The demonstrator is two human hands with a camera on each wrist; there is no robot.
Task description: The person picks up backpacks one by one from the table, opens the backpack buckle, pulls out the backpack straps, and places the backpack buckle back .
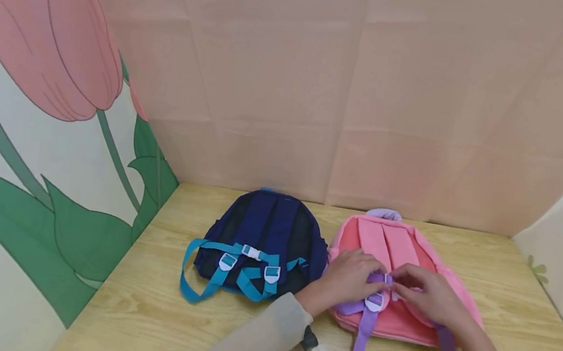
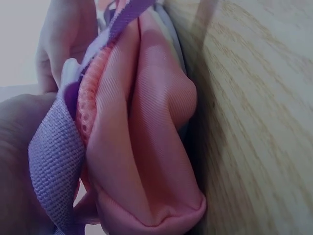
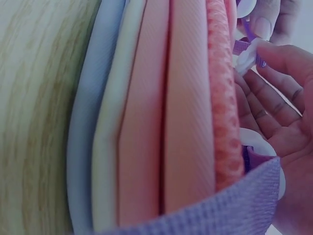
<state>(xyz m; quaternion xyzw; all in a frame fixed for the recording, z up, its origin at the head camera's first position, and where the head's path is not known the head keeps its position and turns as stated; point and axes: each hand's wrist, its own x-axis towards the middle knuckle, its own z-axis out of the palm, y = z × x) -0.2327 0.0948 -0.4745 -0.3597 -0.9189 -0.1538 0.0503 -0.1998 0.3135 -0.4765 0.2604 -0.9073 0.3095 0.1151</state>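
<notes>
- White buckle (image 3: pixel 246 58): partly covered by fingers (image 3: pixel 283 56).
- Pink backpack (image 1: pixel 403 322): partly hidden behind left hand (image 1: pixel 351 273) and right hand (image 1: pixel 433 293).
- Rightmost purple strap (image 1: pixel 446 341): cut off by head view's bottom edge.

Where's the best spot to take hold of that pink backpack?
The pink backpack is probably best held by its lavender loop, taken from above at the far end: the loop stands out past the top edge, while a purple strap trails past the near one.
</notes>
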